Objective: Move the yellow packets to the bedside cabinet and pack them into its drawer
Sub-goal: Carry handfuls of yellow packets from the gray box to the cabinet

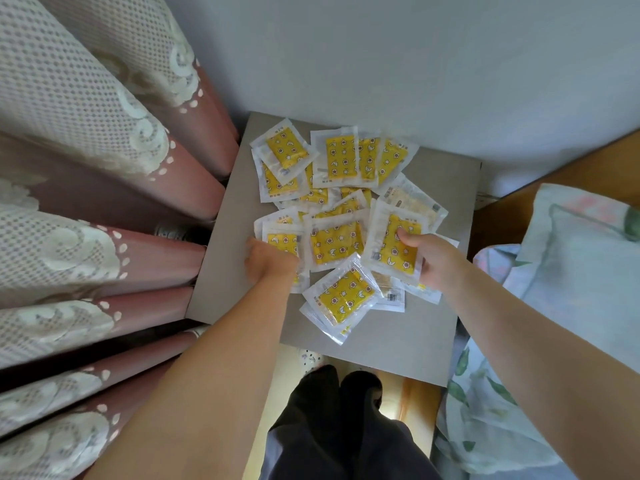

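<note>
Several yellow packets in clear wrappers, printed with stars and moons, lie scattered in a loose pile on the grey top of the bedside cabinet. My right hand pinches one packet at the pile's right side, thumb on top. My left hand rests knuckles-up on the packets at the pile's left edge; its fingers are hidden under the hand. Another packet lies nearest me between my forearms. No drawer shows in this view.
Pink curtains with white lace hang close on the left. A bed with floral bedding and a wooden frame borders the right. A grey wall is behind. My dark-trousered legs stand in front.
</note>
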